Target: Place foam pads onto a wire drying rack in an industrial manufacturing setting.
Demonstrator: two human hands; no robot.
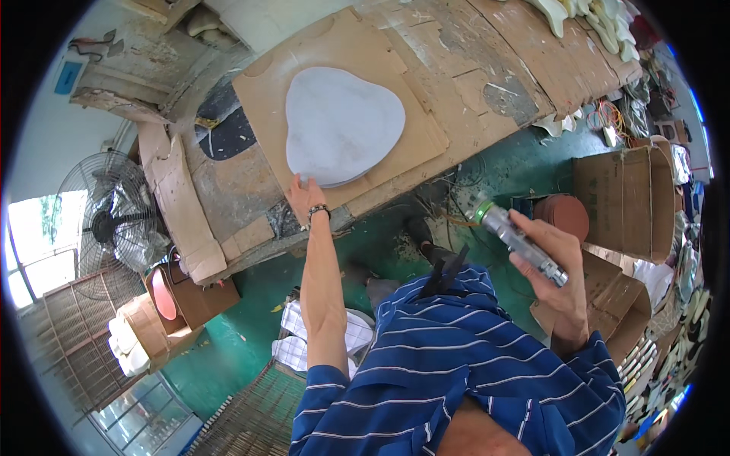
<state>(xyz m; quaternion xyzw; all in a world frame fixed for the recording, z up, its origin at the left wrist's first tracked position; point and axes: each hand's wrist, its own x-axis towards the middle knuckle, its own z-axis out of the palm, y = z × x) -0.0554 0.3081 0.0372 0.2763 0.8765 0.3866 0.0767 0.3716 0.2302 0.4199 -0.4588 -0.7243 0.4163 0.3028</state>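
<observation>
The pale grey, rounded three-cornered panel (344,125) lies flat just beyond the fingertips of your left hand (307,199), spreading forward and to the right of them. Those fingertips meet the panel's near left corner; you have them slightly bent, but I cannot tell whether they pinch the edge or merely rest against it. A dark beaded bracelet (318,210) circles the wrist behind them. Under the panel, and reaching past your left fingers on its far side, is a brown cardboard sheet (262,91), laid on the worn workbench (242,176). Ahead and to the left of those same fingers, a dark flat rounded piece (228,129) lies on the bench beside the sheet. Your right hand (553,262) is well apart from the panel, to the right of the left fingers and off the near side of the bench; its fingers are wrapped around a silvery cylinder (518,242), somewhat blurred, whose green end tilts away from them toward the bench. Just beyond the right fingers sits a reddish-brown round thing (563,216), with an open cardboard box (617,199) to its right. Far to the left of your left fingers stands a large wire-caged fan (103,228).
</observation>
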